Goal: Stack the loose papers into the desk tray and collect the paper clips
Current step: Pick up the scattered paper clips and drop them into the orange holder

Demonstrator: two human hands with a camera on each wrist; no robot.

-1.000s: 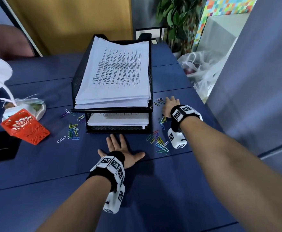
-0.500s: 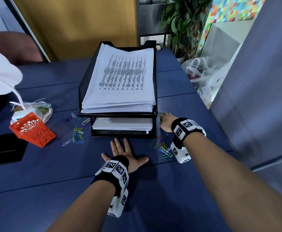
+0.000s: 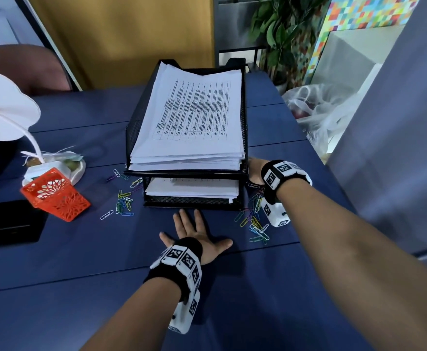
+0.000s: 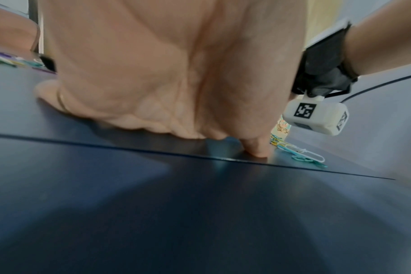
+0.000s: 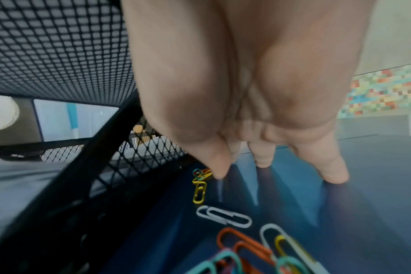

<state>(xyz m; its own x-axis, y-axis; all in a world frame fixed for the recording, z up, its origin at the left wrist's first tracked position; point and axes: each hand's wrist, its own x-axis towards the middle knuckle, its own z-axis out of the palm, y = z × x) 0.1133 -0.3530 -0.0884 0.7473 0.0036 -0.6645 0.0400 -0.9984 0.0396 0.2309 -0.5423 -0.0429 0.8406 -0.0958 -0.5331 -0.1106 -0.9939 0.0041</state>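
Note:
A black mesh two-tier desk tray (image 3: 134, 127) stands mid-table, a thick stack of printed papers (image 3: 194, 117) on top and a thinner stack (image 3: 192, 188) below. Coloured paper clips lie right of the tray (image 3: 255, 224) and left of it (image 3: 123, 201). My left hand (image 3: 192, 231) lies flat on the blue table just before the tray, fingers spread, holding nothing. My right hand (image 3: 254, 171) is at the tray's right front corner, fingertips (image 5: 263, 161) down on the table beside clips (image 5: 223, 216); nothing shows between them.
An orange lattice basket (image 3: 55, 196) lies tilted at the left, by a white lamp base (image 3: 53, 165) and a black box (image 3: 7, 221). A clear plastic bag (image 3: 318, 112) hangs off the table's right edge. A grey wall (image 3: 397, 122) rises at the right.
My right hand has drawn back from the far clips to the tray's right front corner. The head view has moved closer. The left hand stays flat.

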